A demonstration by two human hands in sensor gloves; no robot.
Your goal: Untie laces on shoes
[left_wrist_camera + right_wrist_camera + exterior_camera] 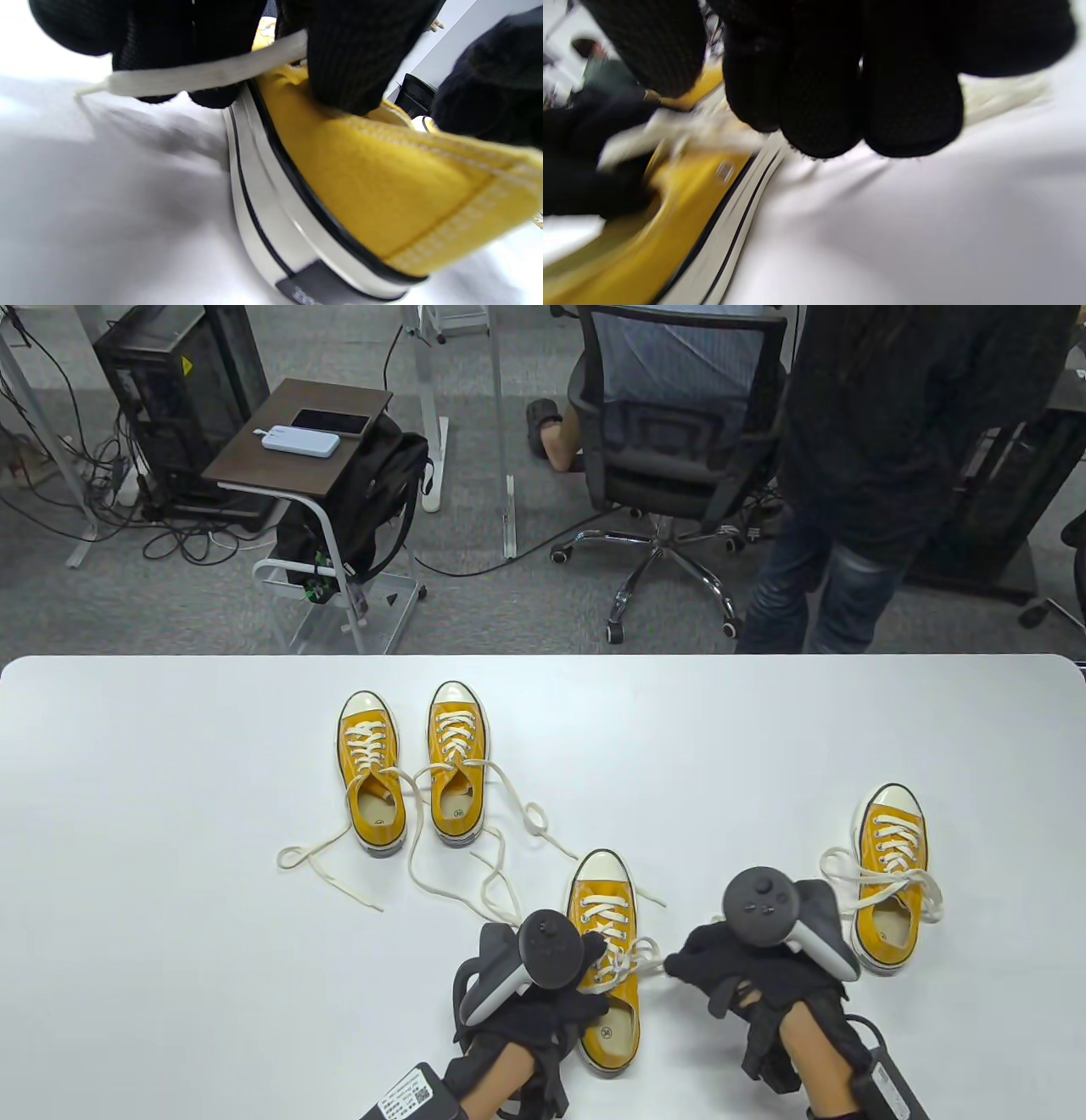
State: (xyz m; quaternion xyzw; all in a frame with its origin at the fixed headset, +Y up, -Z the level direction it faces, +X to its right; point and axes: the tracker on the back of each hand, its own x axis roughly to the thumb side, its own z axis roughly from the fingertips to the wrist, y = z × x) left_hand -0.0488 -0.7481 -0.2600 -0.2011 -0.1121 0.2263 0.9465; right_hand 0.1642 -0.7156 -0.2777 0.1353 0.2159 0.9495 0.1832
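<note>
Nearest the table's front edge, the left hand sits at the left side of the closest yellow shoe, its fingers curled round a flat white lace end — the left wrist view shows the strand pinched against the canvas. The right hand is just to the shoe's right, fingers bunched together; it seems to pinch the other lace end, which runs taut from the bow toward it, though the right wrist view is too smeared to confirm the grip.

The bow is not yet undone. If both ends are pulled unevenly, or a loop rather than a free end is caught, the knot could cinch tight instead of slipping — and a hard tug could drag the light shoe across the smooth white table.

Further right, a second shoe has its bow intact. Farther back on the left, a pair of shoes lies with laces already loose and trailing over the table.
</note>
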